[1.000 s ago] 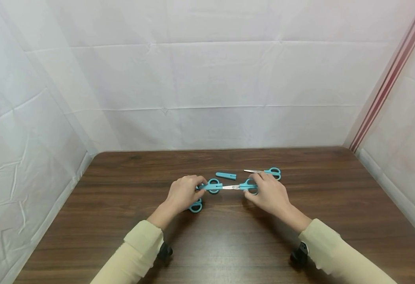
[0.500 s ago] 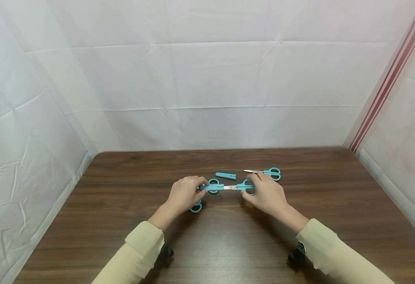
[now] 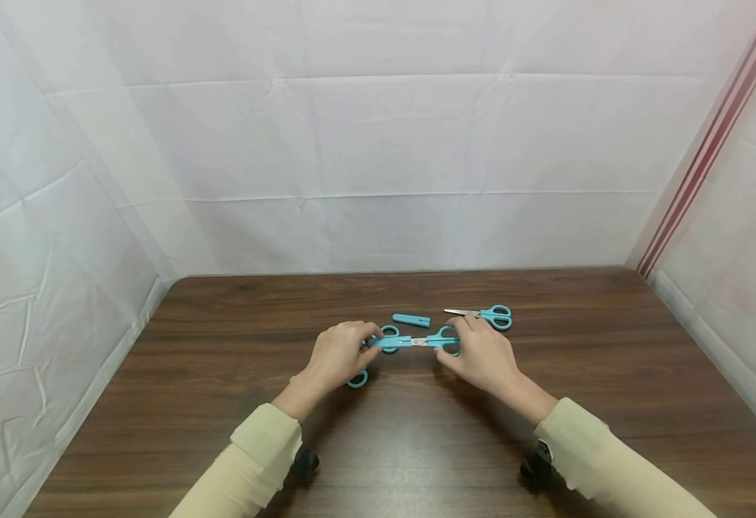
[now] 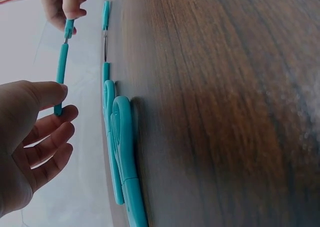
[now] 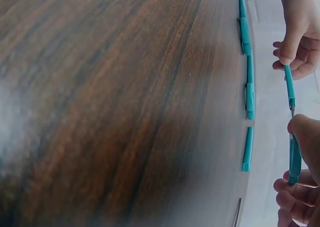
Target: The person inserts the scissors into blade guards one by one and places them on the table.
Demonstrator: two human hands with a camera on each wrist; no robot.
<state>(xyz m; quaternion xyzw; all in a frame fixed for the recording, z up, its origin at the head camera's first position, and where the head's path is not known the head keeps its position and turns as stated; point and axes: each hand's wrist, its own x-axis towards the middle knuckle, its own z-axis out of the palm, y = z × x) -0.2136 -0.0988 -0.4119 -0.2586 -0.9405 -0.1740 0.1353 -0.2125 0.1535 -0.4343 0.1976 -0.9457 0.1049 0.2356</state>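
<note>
In the head view, my left hand pinches a light-blue blade cover between thumb and forefinger. My right hand grips the light-blue handles of a pair of scissors. Their blades point left and sit mostly inside the cover, with a short strip of metal showing. The right wrist view shows the scissors and cover held above the table. Beneath my left hand lie two more light-blue scissors, one nearer and one farther, with covers over their blades. My left hand hides much of them in the head view.
Behind the hands, a loose blue blade cover lies on the brown wooden table. To its right are bare-bladed scissors, just beyond my right hand. White sheeting hangs behind the table and at both sides.
My right hand has moved left with the scissors, so the blades have slid deeper into the cover and less metal shows. My left hand has shifted very slightly right.
</note>
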